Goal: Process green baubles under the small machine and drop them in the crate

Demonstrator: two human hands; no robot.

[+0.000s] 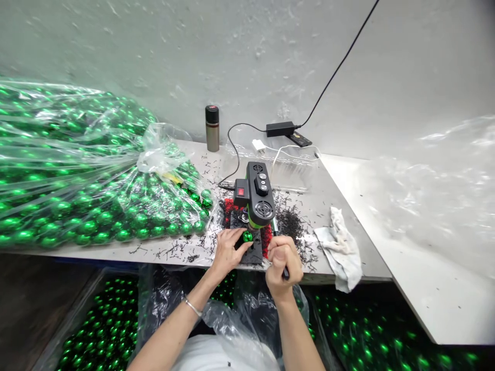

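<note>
My left hand (229,250) pinches a shiny green ball (247,236) between thumb and fingers, beneath the head of a small black bench press (261,198). The ball sits over the press's dark base plate (253,256). My right hand (284,263) is wrapped round the press's lever handle (285,274), whose black end pokes out below the fist. A red switch (241,191) shows on the box at the machine's left side. Small black pieces (290,226) lie heaped and scattered around the press.
A large clear bag of green balls (77,180) fills the table's left. Behind stand a bottle (212,129), a power adapter (280,129) with cables and a clear plastic tray (294,175). A white cloth (340,250) hangs over the front edge. More green balls (104,319) lie below.
</note>
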